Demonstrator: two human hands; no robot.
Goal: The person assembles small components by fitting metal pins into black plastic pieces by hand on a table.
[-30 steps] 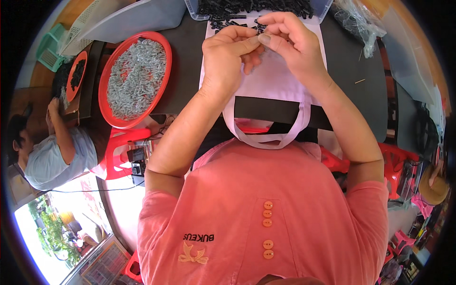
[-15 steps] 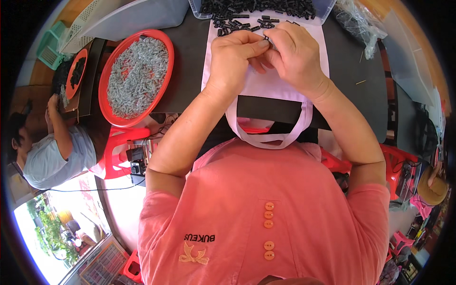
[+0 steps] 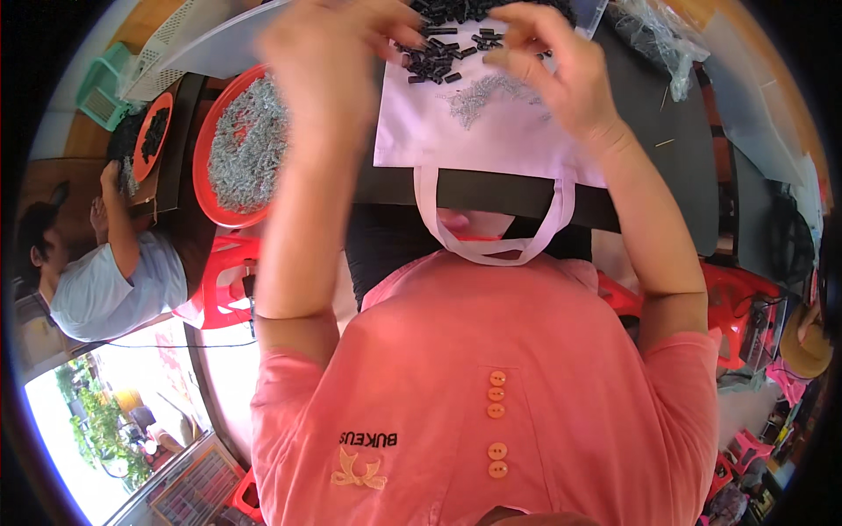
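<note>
My left hand [image 3: 338, 57] is blurred by motion at the upper left, its fingers reaching toward the near left of a pile of small black tube-shaped pieces [image 3: 434, 61]. Whether it holds anything is too smeared to tell. To the right of that pile, my right hand [image 3: 561, 74] hovers with thumb and fingers apart, and nothing shows between them. Small silvery metal pieces [image 3: 481, 95] lie scattered on a pale pink cloth bag [image 3: 408, 131] below the black ones. My left forearm partly covers a red round tray [image 3: 203, 167] heaped with similar silvery pieces [image 3: 247, 149].
A clear plastic bin [image 3: 593, 13] stands at the far edge, with more black pieces. Crumpled clear plastic [image 3: 658, 44] lies on the dark table [image 3: 658, 171] at right. A person in a light shirt [image 3: 118, 294] sits at left, near another red tray [image 3: 143, 167].
My hands were together over the bag and have parted. The left moved up and left, the right slightly up and right. The silvery pieces on the bag now show.
</note>
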